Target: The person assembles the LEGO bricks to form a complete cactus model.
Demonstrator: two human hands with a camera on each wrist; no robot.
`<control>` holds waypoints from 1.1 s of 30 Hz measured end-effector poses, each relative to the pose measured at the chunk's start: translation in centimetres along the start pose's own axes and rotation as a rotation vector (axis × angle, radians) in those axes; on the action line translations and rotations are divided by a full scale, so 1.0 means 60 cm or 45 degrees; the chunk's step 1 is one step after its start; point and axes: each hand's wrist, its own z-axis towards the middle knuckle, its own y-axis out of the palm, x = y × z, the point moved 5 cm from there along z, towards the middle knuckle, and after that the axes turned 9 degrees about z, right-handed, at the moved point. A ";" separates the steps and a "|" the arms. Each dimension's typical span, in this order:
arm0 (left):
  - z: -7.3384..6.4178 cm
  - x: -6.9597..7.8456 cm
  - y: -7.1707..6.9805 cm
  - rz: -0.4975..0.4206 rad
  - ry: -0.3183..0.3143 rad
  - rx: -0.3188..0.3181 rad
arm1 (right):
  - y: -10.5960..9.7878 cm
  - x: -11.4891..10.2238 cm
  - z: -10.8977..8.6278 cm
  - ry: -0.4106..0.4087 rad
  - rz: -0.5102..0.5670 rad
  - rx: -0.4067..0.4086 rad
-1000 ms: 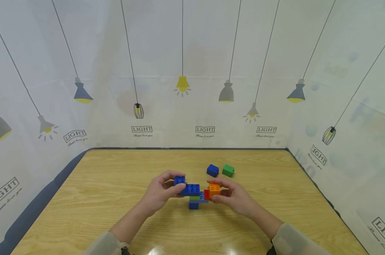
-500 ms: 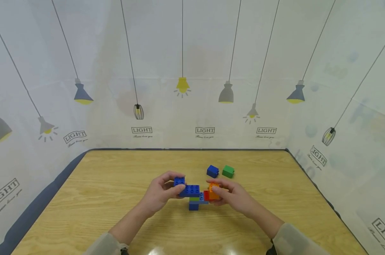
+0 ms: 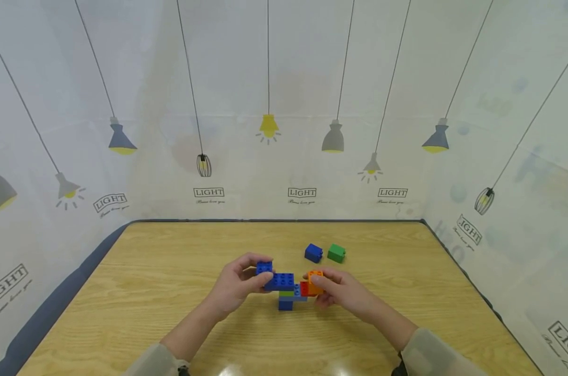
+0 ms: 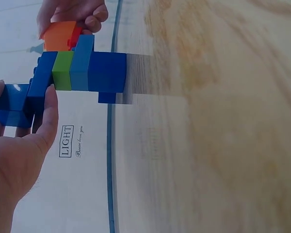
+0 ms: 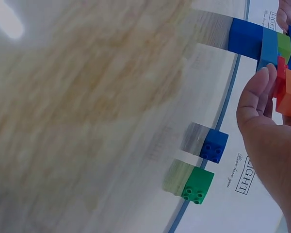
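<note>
A toy building-brick structure stands mid-table. Its blue base brick (image 3: 286, 305) carries a light blue brick (image 4: 81, 71), a lime green brick (image 4: 62, 71) and, on top, a long blue brick (image 3: 282, 282). At the long brick's left end sits a smaller blue brick (image 3: 264, 267), which my left hand (image 3: 235, 284) grips between thumb and fingers. On the right side, a red brick (image 3: 304, 288) rests on the light blue one, with an orange brick (image 3: 315, 273) over it. My right hand (image 3: 351, 296) pinches the orange and red bricks, thumb on the orange, fingers curled underneath.
Behind the structure, a loose blue brick (image 3: 313, 253) and a green brick (image 3: 336, 253) lie side by side on the wooden table (image 3: 171, 250). Pale fabric walls (image 3: 241, 167) printed with lamps enclose its back and sides.
My right fingers have shifted from the sides of the orange brick to beneath the bricks, and the thumb has moved up onto the orange one. The left hand keeps its hold.
</note>
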 end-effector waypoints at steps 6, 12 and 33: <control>-0.001 0.002 0.000 -0.002 0.001 0.001 | 0.000 0.000 0.002 -0.011 -0.030 0.017; -0.001 0.000 0.000 -0.008 -0.010 0.010 | -0.001 0.003 0.003 -0.010 -0.056 0.034; -0.001 0.000 0.000 -0.021 -0.034 0.005 | -0.058 0.002 -0.001 -0.108 -0.173 0.153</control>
